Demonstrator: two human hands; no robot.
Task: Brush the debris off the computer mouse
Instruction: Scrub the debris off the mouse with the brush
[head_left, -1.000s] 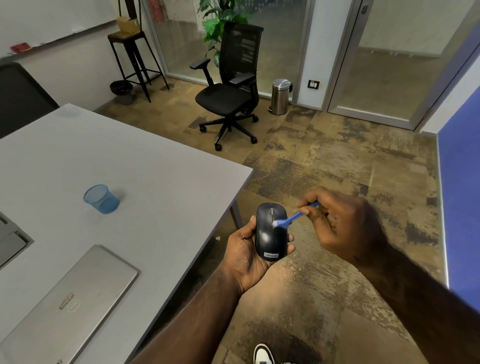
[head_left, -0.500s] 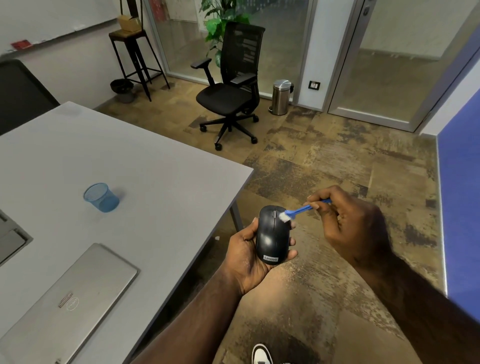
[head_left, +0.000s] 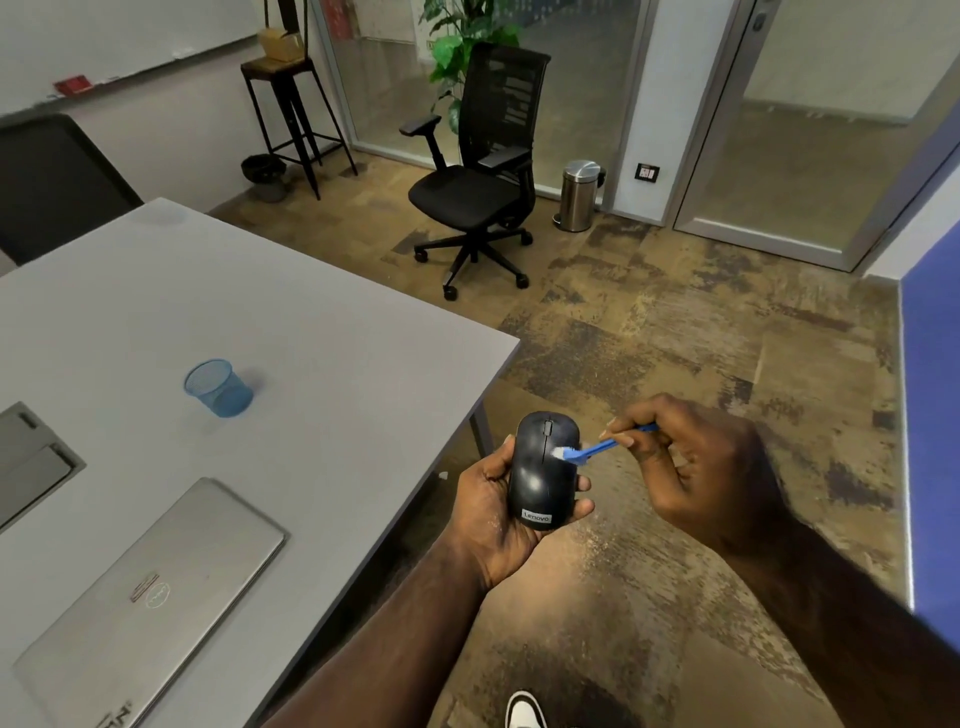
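Here, floor: brown patterned carpet (head_left: 649, 338) is spreading wide between the table and the glass doors, with an office chair (head_left: 480, 171) and a steel bin (head_left: 579, 195) standing well apart from the person.
Table: the grey table (head_left: 311, 332) is ending at a corner just left of the hands, carrying a closed laptop (head_left: 150, 592) and a blue mesh cup (head_left: 218, 387).
Left hand: the left hand (head_left: 493, 514) is cradling the black mouse (head_left: 543, 470) off the table's edge, over the carpet, fingers curling round its sides.
Right hand: the right hand (head_left: 696, 462) is pinching a blue brush (head_left: 597, 447), its white bristles touching the mouse's top beside the wheel.
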